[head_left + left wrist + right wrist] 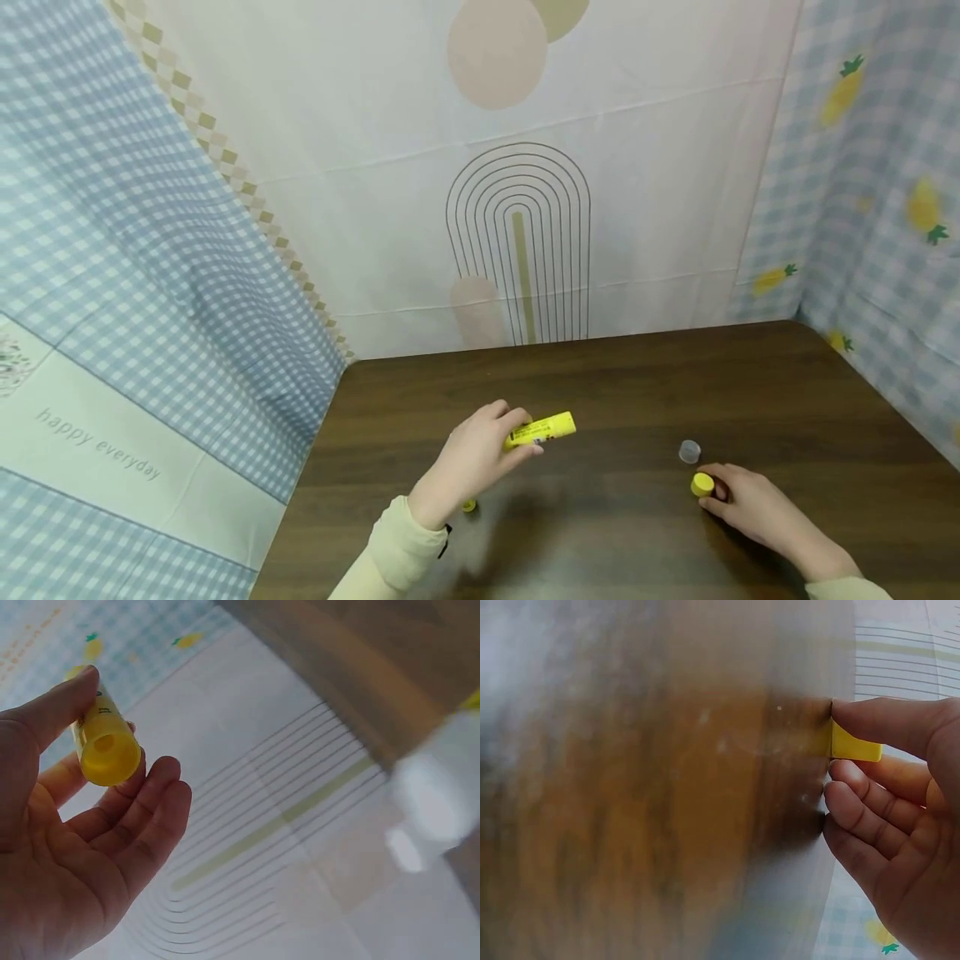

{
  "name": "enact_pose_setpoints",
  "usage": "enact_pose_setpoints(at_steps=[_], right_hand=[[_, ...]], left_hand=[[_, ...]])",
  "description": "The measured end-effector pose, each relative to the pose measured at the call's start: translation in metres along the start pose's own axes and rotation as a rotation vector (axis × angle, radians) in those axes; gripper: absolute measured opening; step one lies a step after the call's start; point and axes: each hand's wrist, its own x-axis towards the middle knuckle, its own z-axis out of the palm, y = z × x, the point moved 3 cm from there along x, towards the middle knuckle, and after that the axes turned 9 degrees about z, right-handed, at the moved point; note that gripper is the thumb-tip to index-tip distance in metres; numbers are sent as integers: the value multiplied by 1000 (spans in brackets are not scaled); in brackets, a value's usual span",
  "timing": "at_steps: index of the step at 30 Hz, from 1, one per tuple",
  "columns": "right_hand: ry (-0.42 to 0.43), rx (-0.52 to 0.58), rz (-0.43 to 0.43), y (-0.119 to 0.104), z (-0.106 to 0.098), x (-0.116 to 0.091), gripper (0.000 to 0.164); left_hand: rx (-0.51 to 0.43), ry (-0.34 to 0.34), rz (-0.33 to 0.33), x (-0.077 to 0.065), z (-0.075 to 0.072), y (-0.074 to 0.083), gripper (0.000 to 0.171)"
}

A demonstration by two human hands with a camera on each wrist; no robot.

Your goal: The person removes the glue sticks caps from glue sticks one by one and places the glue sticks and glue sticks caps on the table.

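Note:
My left hand [474,454] grips a yellow glue stick tube [553,427] above the table, thumb on one side and fingers on the other. The tube lies nearly level, its far end pointing right. In the left wrist view, a round, hollow yellow end of the tube [110,761] faces the camera. On the right, thumb and fingertips of my right hand [761,504] pinch a small round yellow cap [702,484] at the tabletop. The right wrist view shows this cap [856,744] between thumb and forefinger, fingertips at the wood. Just beyond it sits a small clear cap [690,452].
Partly hidden by the left wrist, another small yellow piece [469,506] lies on the dark wooden table [600,375]. A white patterned cloth [660,217] hangs along the back edge. Blue checked cloth [225,275] hangs at both sides.

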Motion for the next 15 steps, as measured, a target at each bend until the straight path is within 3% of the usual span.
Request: enact_pose_setpoints(at_steps=[6, 15], right_hand=[[-6, 15, -19, -1, 5, 3, 36], [-6, 7, -28, 4, 1, 1, 39]], left_hand=[[-11, 5, -24, -21, 10, -8, 30], [1, 8, -12, -24, 12, -5, 32]])
